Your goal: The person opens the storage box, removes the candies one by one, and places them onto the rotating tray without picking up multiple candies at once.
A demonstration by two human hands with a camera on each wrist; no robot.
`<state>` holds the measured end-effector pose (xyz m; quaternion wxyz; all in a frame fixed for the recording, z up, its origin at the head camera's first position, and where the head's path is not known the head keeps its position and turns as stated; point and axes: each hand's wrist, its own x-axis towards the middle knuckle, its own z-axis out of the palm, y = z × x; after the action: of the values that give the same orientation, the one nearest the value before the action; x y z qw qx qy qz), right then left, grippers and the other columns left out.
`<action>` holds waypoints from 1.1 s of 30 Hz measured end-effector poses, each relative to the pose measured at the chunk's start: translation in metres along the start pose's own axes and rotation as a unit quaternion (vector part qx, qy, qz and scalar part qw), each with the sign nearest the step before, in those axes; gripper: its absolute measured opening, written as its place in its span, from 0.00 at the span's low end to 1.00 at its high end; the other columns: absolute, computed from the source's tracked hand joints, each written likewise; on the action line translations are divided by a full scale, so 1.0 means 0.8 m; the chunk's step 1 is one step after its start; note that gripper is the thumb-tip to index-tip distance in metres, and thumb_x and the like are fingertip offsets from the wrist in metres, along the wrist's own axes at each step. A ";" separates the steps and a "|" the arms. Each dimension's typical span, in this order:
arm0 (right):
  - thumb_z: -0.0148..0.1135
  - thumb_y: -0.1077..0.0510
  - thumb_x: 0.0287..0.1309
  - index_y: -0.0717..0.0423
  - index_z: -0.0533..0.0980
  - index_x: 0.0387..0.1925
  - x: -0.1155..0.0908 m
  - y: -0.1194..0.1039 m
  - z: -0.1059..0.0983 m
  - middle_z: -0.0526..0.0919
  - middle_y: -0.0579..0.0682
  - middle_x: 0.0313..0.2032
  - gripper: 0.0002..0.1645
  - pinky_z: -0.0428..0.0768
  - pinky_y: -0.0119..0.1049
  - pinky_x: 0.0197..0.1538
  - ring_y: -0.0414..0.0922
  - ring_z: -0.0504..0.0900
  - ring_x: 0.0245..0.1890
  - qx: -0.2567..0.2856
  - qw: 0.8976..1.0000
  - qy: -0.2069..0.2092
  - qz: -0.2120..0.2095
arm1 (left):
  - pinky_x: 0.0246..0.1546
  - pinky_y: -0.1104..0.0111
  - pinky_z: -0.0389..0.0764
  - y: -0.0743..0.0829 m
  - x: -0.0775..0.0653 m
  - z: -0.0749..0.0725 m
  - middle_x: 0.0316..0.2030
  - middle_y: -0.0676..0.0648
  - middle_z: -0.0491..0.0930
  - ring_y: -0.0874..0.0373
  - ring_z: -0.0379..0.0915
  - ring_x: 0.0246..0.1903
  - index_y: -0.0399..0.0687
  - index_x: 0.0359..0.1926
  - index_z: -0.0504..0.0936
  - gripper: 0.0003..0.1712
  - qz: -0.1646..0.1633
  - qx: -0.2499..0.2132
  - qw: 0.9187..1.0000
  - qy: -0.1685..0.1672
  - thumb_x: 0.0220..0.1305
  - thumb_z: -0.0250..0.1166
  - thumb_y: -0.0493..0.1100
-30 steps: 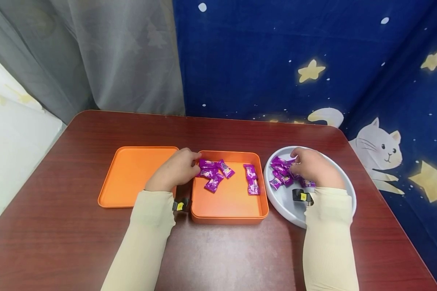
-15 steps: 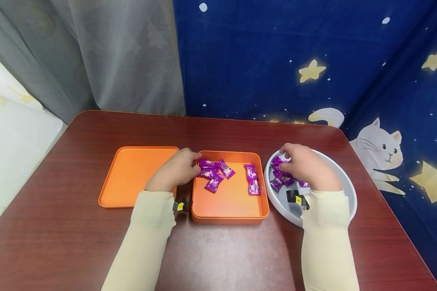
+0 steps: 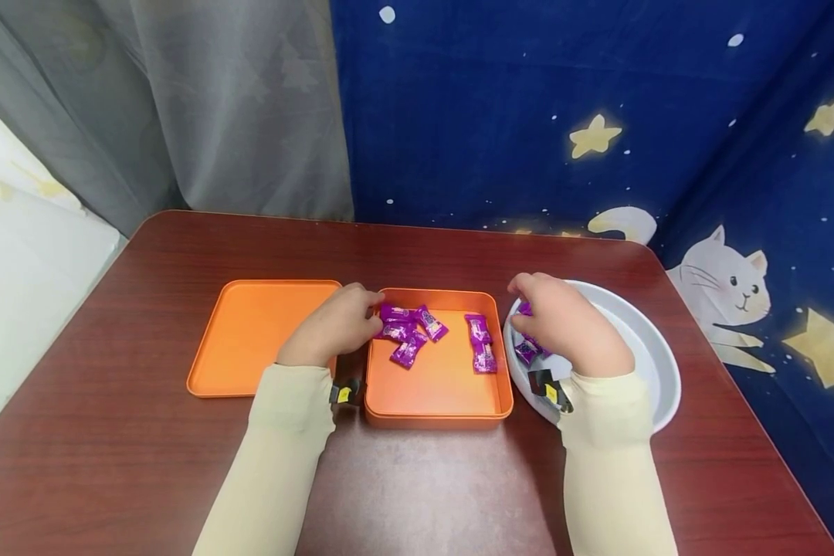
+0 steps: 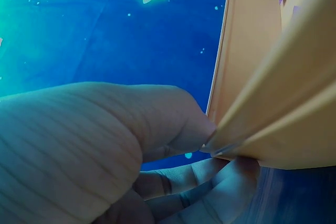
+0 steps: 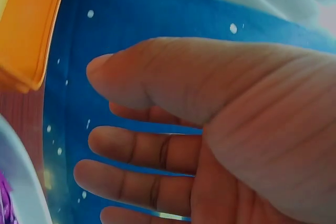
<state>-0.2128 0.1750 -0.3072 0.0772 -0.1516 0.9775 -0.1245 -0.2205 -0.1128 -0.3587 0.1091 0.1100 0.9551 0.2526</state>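
My left hand [image 3: 333, 324] grips the left wall of an orange box [image 3: 438, 394]; in the left wrist view its thumb and fingers [image 4: 226, 187] pinch the rim near a corner. Several purple-wrapped candies lie inside, a cluster [image 3: 399, 332] at the left and two [image 3: 483, 344] along the right wall. Over the left part of a round white plate [image 3: 656, 363] is my right hand [image 3: 573, 328], its fingertips near the rim facing the box. In the right wrist view the fingers are extended, with nothing visible between them. More purple candies [image 3: 528, 351] lie on the plate, partly hidden under that hand.
An orange lid [image 3: 250, 332] lies flat on the dark red table [image 3: 146, 324], left of the box and partly behind the left hand. Plate and box stand close side by side. A blue curtain [image 3: 472, 116] with stars hangs behind the table.
My right hand has moved left across the plate, from among the candies to the rim by the box, uncovering the plate's right side. My left hand and the box have stayed put.
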 end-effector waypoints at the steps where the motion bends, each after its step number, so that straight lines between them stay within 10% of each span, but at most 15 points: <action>1: 0.63 0.58 0.52 0.58 0.72 0.52 0.000 -0.005 0.001 0.79 0.58 0.45 0.24 0.83 0.45 0.37 0.49 0.78 0.34 -0.003 1.000 0.000 -0.003 | 0.45 0.58 0.80 0.000 0.000 0.000 0.46 0.40 0.73 0.51 0.68 0.36 0.42 0.62 0.71 0.28 0.000 -0.001 1.000 -0.001 0.59 0.60 0.41; 33: 0.60 0.55 0.54 0.60 0.71 0.56 0.045 -0.060 0.074 0.77 0.57 0.48 0.27 0.74 0.47 0.57 0.51 0.73 0.47 -0.065 0.991 -0.086 -0.077 | 0.44 0.59 0.80 -0.001 0.001 0.000 0.44 0.40 0.73 0.51 0.68 0.35 0.41 0.62 0.72 0.28 0.007 0.007 1.000 0.003 0.59 0.61 0.41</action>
<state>-0.2223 0.1059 -0.3548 0.1406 -0.2416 0.9587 -0.0524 -0.2212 -0.1132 -0.3591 0.1037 0.1164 0.9565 0.2466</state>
